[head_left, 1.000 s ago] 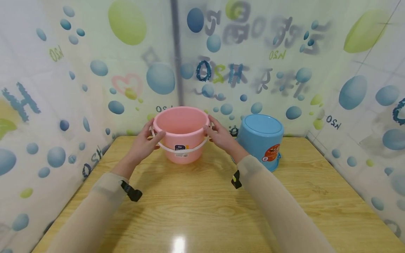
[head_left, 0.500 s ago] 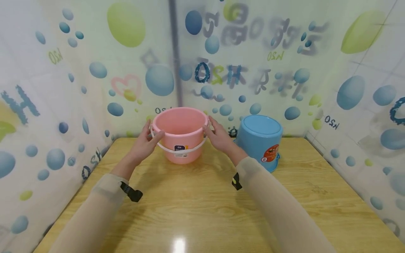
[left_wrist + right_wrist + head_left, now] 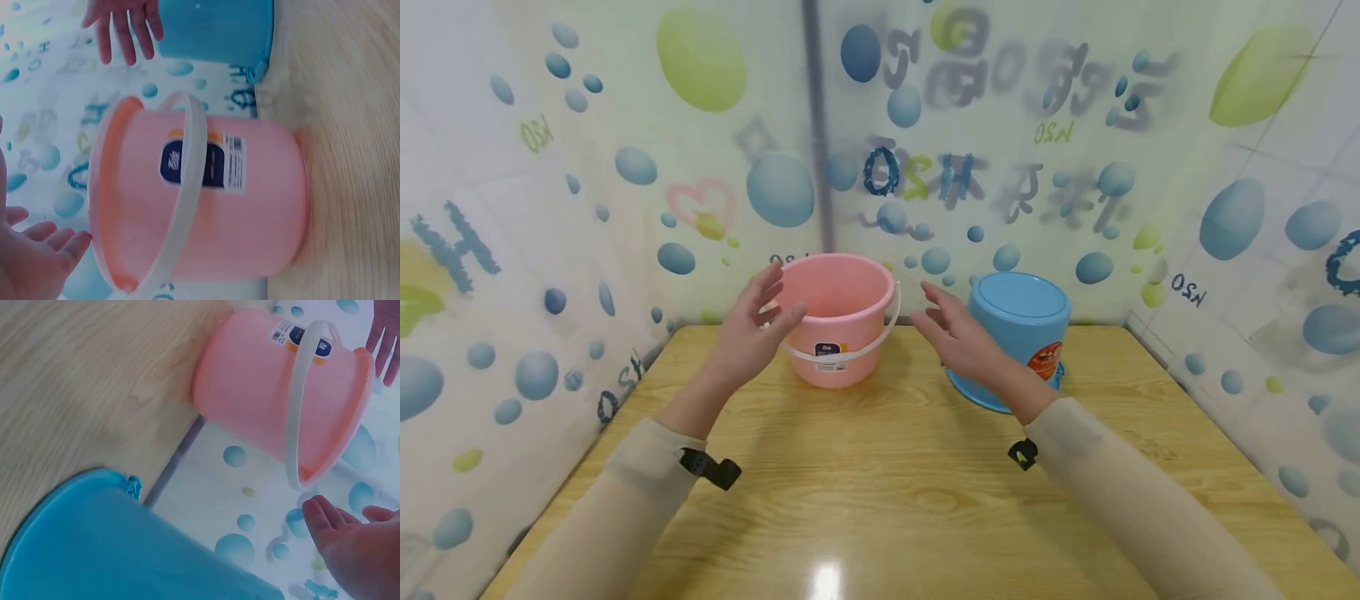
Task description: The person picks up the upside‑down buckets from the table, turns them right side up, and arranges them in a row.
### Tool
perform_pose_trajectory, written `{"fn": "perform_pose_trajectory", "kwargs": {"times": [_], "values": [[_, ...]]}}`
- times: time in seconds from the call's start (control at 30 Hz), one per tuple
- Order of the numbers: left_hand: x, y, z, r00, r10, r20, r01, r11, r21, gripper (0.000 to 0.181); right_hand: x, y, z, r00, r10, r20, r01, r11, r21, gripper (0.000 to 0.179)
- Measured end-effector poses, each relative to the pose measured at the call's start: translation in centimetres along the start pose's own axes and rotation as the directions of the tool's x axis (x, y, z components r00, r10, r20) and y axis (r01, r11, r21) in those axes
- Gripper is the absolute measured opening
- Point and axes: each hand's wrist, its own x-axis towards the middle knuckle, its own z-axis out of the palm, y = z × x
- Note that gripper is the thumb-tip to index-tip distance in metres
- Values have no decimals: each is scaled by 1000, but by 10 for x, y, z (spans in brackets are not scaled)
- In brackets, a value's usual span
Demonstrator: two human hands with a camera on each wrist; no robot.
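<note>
While both hands (image 3: pixel 752 333) hover open, blue bucket (image 3: pixel 1022 333) stands inverted beside pink bucket (image 3: pixel 838 321).

A light wooden table (image 3: pixel 880 492) is carrying two buckets. A pink bucket (image 3: pixel 838 321) is standing upright on it between the two hands, nearer the left hand (image 3: pixel 752 333), its white handle (image 3: pixel 842 354) hanging down its front. A blue bucket (image 3: pixel 1018 333) is sitting upside down on the wood just beyond the right hand (image 3: pixel 962 337).
</note>
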Motion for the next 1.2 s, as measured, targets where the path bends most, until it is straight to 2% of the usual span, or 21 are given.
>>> {"fn": "perform_pose_trajectory", "kwargs": {"times": [0.13, 0.3, 0.37, 0.43, 0.6, 0.73, 0.83, 1.03, 1.2], "values": [[-3, 14, 13, 995, 76, 59, -74, 997, -30, 81, -23, 2, -12, 999, -25, 31, 26, 999, -26, 73], [-10, 30, 30, 980, 117, 163, -100, 989, -110, 78, -54, 9, -26, 996, -68, 54, 70, 996, -46, 69], [-12, 35, 39, 968, 130, 213, -106, 987, -122, 78, -66, 14, -32, 995, -75, 58, 78, 996, -52, 68], [-15, 38, 50, 954, 165, 251, -138, 983, -124, 78, -77, 18, -37, 995, -82, 63, 86, 994, -60, 67], [-22, 41, 77, 911, 218, 351, -186, 975, -125, 83, -99, 33, -44, 994, -82, 76, 90, 991, -98, 65], [-26, 41, 97, 873, 212, 439, -175, 977, -124, 84, -116, 43, -48, 995, -65, 78, 74, 990, -121, 65], [-27, 40, 111, 852, 204, 482, -179, 979, -98, 83, -127, 50, -53, 996, -41, 75, 51, 991, -126, 65], [-28, 36, 135, 816, 154, 558, -130, 988, -84, 82, -141, 62, -59, 998, -21, 53, 29, 987, -161, 65], [-26, 25, 156, 796, 111, 595, -97, 994, -56, 82, -150, 75, -67, 1000, -4, 23, 9, 977, -212, 64]]}}
